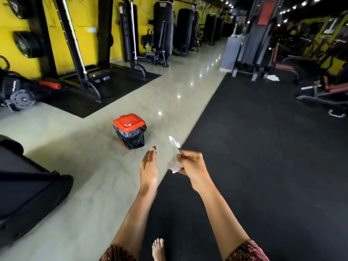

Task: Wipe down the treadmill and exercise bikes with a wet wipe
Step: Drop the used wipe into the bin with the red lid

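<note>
One crumpled wet wipe (174, 162) in right hand (190, 162)

We saw a yellow wall (22, 59) on the left lined with black weight machines (162, 32). A glossy pale floor (105, 166) ran beside black rubber matting (263, 147), mirroring ceiling lights (293, 7). A red-lidded bin (129, 129) stood on the pale floor near the matting's edge.

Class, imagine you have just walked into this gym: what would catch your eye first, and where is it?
The small bin with its bright red lid and black liner stands alone on the pale floor, just ahead of the hands. The right hand grips a crumpled white wipe while the left hand is open and empty. Yellow walls behind black machines line the left side.
</note>
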